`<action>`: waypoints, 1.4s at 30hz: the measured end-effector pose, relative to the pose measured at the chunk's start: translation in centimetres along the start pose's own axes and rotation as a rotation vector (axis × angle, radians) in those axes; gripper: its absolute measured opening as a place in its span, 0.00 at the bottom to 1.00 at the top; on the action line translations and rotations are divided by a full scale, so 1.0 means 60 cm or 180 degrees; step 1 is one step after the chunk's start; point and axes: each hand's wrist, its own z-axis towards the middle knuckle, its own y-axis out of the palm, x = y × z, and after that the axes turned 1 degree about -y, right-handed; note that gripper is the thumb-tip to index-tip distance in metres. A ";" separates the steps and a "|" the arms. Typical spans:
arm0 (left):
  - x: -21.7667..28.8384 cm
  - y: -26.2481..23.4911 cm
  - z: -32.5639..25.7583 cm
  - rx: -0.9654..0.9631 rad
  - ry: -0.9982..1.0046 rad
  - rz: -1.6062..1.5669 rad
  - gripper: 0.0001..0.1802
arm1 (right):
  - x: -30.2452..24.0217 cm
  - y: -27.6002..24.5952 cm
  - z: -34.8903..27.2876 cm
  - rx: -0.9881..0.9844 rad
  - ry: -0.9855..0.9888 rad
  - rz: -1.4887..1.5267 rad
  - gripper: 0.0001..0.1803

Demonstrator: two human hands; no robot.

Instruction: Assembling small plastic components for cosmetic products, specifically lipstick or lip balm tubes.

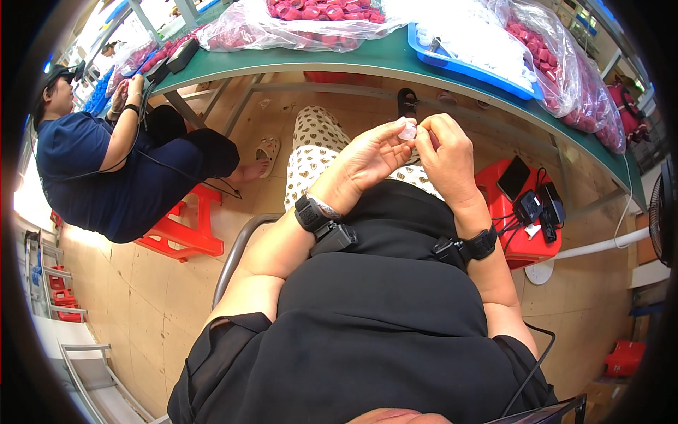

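Out in front of my lap, below the edge of the green table, both hands meet. My left hand (376, 154), palm turned up, pinches a small whitish, translucent piece (407, 132) between thumb and fingers. Its exact kind is too small to tell. My right hand (448, 150) comes in from the other side, fingertips pressed together right beside the piece. Whatever lies between those fingertips is hidden. Each wrist wears a black strap with a small box-shaped device.
The green table (367, 58) bears bags of dark pink caps (321, 10) and a blue tray (452, 62) of white pieces. Right of me, a red stool (519, 247) carries a phone and cables; a fan (660, 212) stands beyond. A seated co-worker (99, 155) is at left.
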 end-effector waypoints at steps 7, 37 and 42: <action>0.000 -0.003 0.001 -0.0009 0.0081 0.0111 0.13 | 0.001 -0.001 0.001 -0.0080 -0.0096 -0.0112 0.04; 0.002 0.012 -0.016 0.0147 0.0842 0.1902 0.14 | 0.050 0.002 -0.009 -0.0806 0.1415 0.1902 0.05; 0.005 0.012 -0.018 0.0069 0.1020 0.2572 0.16 | 0.032 0.002 -0.007 -0.0661 0.1003 0.1323 0.04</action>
